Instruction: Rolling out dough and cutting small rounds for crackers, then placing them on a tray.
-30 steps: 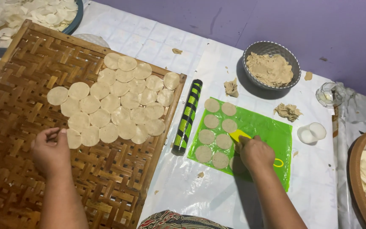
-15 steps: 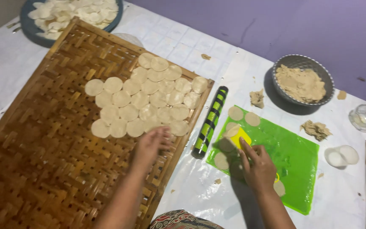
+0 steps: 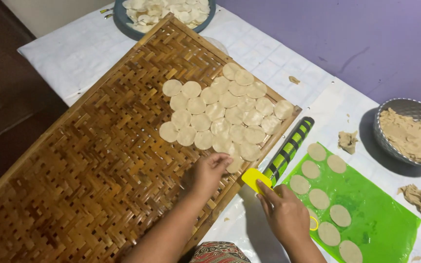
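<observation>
Beside the tray edge, left fingers (image 3: pixel 219 159) pinch a dough disc (image 3: pixel 235 165) (right hand (image 3: pixel 283 214) grips scraper (image 3: pixel 256 179)).

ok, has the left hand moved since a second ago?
Yes. The left hand has gone from the bare weave of the bamboo tray toward the rolling pin, and now touches the nearest dough disc.

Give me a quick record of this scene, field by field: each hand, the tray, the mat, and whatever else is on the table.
left hand: left hand placing a flat round dough disc at the edge of the cluster
right hand: right hand holding a yellow plastic scraper
tray: woven bamboo tray, many discs in rows
mat: green silicone mat with cut discs
roller: green and black striped rolling pin between tray and mat
bowl: grey bowl of dough scraps
plate: blue plate of discs, far end
</observation>
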